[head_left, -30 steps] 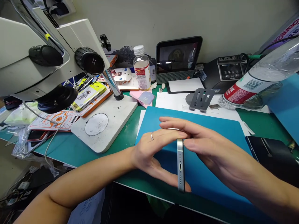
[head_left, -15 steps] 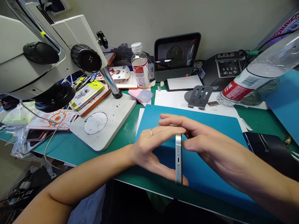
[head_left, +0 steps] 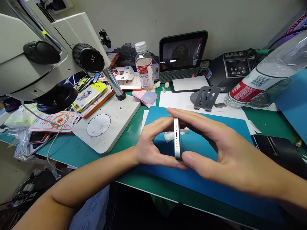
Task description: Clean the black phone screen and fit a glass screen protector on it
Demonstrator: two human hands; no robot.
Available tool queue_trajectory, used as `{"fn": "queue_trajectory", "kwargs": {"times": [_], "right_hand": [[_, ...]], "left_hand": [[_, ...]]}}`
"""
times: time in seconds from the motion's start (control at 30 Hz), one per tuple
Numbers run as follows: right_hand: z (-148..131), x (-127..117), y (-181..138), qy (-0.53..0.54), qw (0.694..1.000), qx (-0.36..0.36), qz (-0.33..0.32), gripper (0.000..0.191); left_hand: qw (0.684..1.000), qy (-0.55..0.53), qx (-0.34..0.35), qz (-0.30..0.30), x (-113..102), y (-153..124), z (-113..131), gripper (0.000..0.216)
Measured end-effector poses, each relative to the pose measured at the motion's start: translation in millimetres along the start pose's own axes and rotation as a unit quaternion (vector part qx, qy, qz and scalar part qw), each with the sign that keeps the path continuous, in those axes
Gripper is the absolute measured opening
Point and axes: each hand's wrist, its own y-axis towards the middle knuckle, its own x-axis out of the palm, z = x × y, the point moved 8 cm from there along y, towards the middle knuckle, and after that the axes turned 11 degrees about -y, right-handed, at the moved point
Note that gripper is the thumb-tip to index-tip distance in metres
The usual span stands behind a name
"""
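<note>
In the head view, a phone is held up over the blue mat, turned edge-on so that the end with the charging port faces the wearer. The left hand forms a wide C around it, fingers at the upper edge and thumb under the lower one, gripping the phone between them. The right hand is curved just as broadly from the other side, fingers arched over the top and thumb at the lower corner, and it has hold of the phone too. Behind the phone, a crumpled white scrap shows against the mat.

To the left of the mat stands a microscope on its white base. Beyond the mat's far edge are a white-capped bottle, a dark display and a grey folding stand. Past its far right corner a large clear bottle with a red label leans over
</note>
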Motion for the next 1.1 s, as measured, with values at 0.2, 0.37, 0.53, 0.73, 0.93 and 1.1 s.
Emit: {"fn": "queue_trajectory", "kwargs": {"times": [0.2,0.37,0.53,0.73,0.93,1.1], "right_hand": [[0.1,-2.4,-1.2,-0.010,1.000,-0.001,0.003,0.078],[1.8,-2.5,-0.2,-0.006,1.000,0.013,0.004,0.076],[4.3,-2.9,-4.6,-0.013,0.999,0.029,0.010,0.076],[1.8,-2.1,-9.1,-0.031,0.999,0.034,0.003,0.079],[-2.4,-4.6,-5.2,-0.040,0.999,0.018,0.012,0.077],[-7.2,-5.6,0.2,-0.024,1.000,-0.002,0.005,0.067]], "left_hand": [[1.000,-0.004,0.000,-0.010,-0.3,-0.9,-0.8,0.096],[1.000,0.013,-0.001,-0.017,-0.2,-0.6,-0.7,0.098],[1.000,0.018,-0.009,-0.019,0.7,0.6,-0.8,0.095],[1.000,0.020,0.012,-0.007,1.2,-1.0,-0.5,0.097],[0.999,0.024,0.028,-0.012,1.9,-0.7,1.3,0.098],[1.000,0.025,0.000,-0.014,1.1,-0.5,1.0,0.094]]}}
